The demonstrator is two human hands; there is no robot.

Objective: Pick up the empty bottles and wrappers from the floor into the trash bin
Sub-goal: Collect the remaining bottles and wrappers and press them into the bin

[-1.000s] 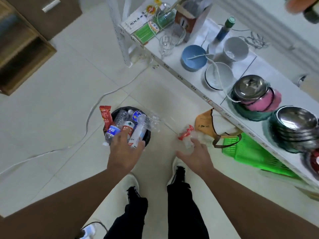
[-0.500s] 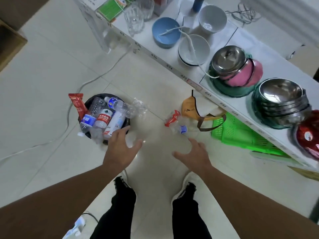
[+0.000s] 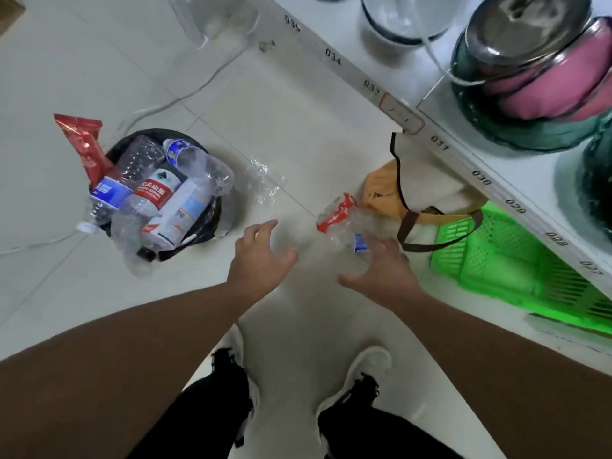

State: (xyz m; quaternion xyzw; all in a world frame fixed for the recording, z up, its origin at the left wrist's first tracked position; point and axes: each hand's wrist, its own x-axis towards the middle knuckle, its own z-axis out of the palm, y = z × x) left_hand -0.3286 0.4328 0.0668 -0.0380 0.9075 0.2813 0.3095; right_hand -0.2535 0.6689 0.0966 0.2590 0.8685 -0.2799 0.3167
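A small black trash bin (image 3: 212,223) stands on the floor at the left, heaped with several empty plastic bottles (image 3: 155,193) and a red wrapper (image 3: 81,147) sticking up at its left rim. A clear crumpled wrapper (image 3: 261,182) lies on the floor just right of the bin. A crushed clear bottle with a red label (image 3: 341,215) lies further right, beside an orange bag. My left hand (image 3: 261,260) hovers open over bare floor between the bin and that bottle. My right hand (image 3: 384,270) is open, fingers spread, its fingertips at the crushed bottle.
An orange and cream bag (image 3: 397,190) and a green plastic basket (image 3: 516,260) sit under a white shelf (image 3: 407,120) carrying bowls and pots at the right. A white cable (image 3: 185,94) runs across the floor behind the bin. My two feet (image 3: 364,366) stand below the hands.
My left hand has drawn away from the bin toward the middle, empty. The right hand has moved forward to the crushed bottle. The camera has dropped closer to the floor.
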